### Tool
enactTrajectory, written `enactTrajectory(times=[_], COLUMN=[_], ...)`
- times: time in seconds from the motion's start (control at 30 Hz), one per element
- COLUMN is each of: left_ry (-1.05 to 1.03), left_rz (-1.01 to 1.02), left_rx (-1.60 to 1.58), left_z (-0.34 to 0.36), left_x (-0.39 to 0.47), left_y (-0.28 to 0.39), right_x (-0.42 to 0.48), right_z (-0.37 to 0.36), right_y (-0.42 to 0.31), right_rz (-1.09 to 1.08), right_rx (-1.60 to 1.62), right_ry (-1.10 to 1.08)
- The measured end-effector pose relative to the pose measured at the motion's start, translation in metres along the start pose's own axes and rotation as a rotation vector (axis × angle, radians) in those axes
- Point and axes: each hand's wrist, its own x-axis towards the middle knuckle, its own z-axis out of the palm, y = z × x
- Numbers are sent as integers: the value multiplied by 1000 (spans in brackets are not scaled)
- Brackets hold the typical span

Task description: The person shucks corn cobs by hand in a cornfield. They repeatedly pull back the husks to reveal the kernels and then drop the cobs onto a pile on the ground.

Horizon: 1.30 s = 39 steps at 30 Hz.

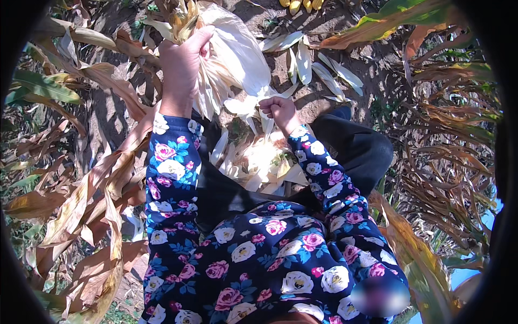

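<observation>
A bunch of pale, dry corn husks (238,48) spreads out from my left hand (184,65), whose fingers are closed round its gathered base at the top. My right hand (281,113) is lower and to the right, fingers curled at the lower tip of the husks; whether it pinches a husk is hard to tell in the glare. Loose husks and corn silk (263,162) lie on the ground between my legs, brightly sunlit. Several husked yellow corn cobs (295,5) show at the top edge.
Dry corn stalks and leaves (97,81) crowd the left side, and more dry leaves (453,162) stand at the right. Loose husks (336,77) lie on the bare soil (315,101) ahead. My bent knee (364,150) is beside my right forearm.
</observation>
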Motion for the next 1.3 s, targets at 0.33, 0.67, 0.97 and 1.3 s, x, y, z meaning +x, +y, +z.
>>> enactTrajectory(times=[0.33, 0.67, 0.97, 1.3], left_ry=[-48, -170, -266, -290], left_rz=[-339, -300, -298, -352], left_rx=[-68, -107, -249, -413], left_z=[3, 10, 15, 16], left_x=[-5, -8, -11, -12], left_y=[-7, -13, -16, -10], right_x=[-26, -8, -13, -27], right_z=[24, 43, 48, 50], right_y=[-95, -106, -110, -112], right_rz=[-713, -887, -1084, -805], right_rx=[-87, -155, -412, -615], right_ry=[234, 207, 261, 133])
